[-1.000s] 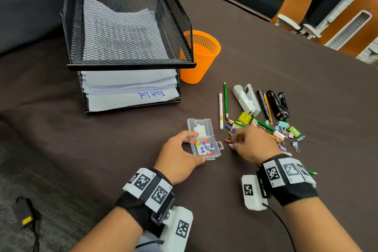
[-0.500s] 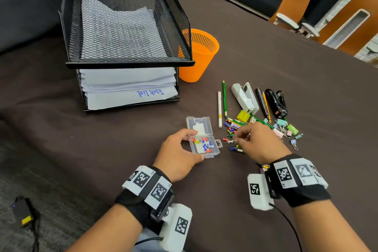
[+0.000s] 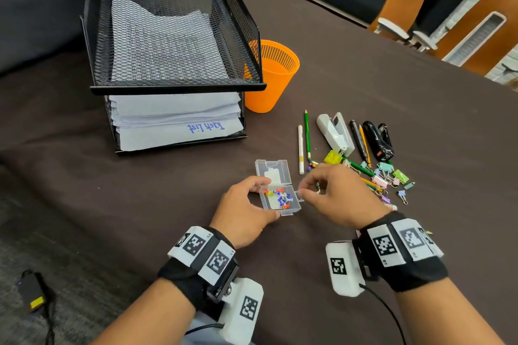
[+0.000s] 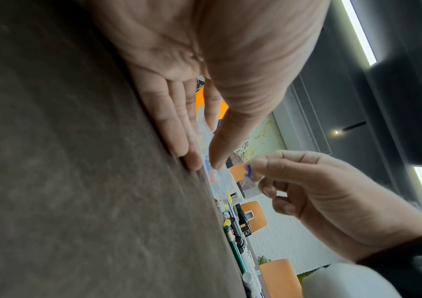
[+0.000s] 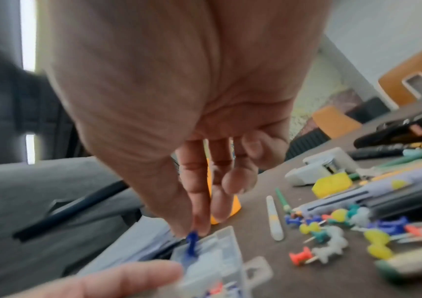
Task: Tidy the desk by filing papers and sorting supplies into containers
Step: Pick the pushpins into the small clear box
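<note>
Over clear box [image 3: 280,200], right hand [image 3: 340,199] pinches blue pushpin [image 5: 191,243].

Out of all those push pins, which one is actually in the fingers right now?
The blue push pin, pinched by the right hand just over the clear plastic box that the left hand steadies. The other pins lie in the box or loose on the table.

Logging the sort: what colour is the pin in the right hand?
Blue. The pin, pinched by the right hand, shows best in the right wrist view.
</note>
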